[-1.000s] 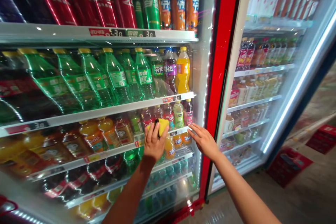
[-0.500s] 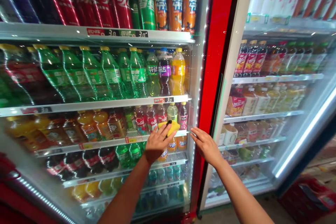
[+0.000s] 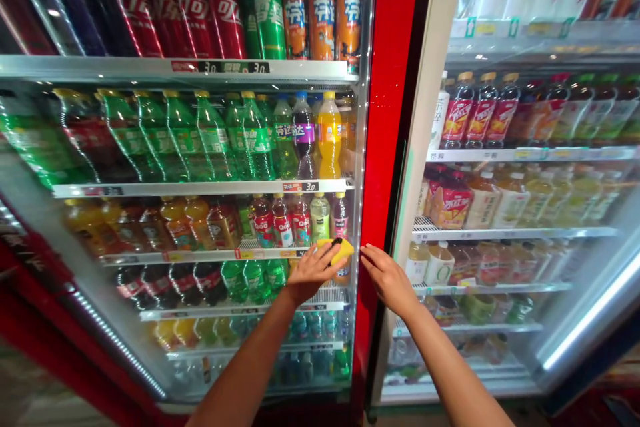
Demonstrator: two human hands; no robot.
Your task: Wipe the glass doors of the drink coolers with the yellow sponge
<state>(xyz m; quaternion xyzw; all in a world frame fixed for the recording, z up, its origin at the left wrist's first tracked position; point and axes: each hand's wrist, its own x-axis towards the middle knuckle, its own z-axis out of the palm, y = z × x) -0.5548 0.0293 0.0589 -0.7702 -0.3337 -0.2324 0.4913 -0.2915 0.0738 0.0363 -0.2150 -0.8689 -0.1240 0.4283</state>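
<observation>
My left hand (image 3: 314,270) is pressed flat over a yellow cloth (image 3: 344,252) with a small dark patch near my fingers. The cloth lies against the glass door of the left drinks fridge, over a shelf of small bottles. Just to the right, my right hand (image 3: 387,277) rests with stretched fingers at the red door frame (image 3: 387,113), its fingertips by the glass edge. Nothing shows in that hand. Behind the glass near the cloth stand a pink-labelled bottle (image 3: 340,215) and a pale green bottle (image 3: 320,215).
Shelves in the left fridge hold red cans (image 3: 225,19), orange cans (image 3: 321,23) and green bottles (image 3: 213,133). To the right, a second glass-fronted fridge holds red-labelled tea bottles (image 3: 457,113) and a red carton multipack (image 3: 449,200). Price strips (image 3: 300,187) line the shelf edges.
My left hand has slid the yellow cloth a little right and down across the glass. My right hand stays by the door frame. The camera view has shifted to the right.
</observation>
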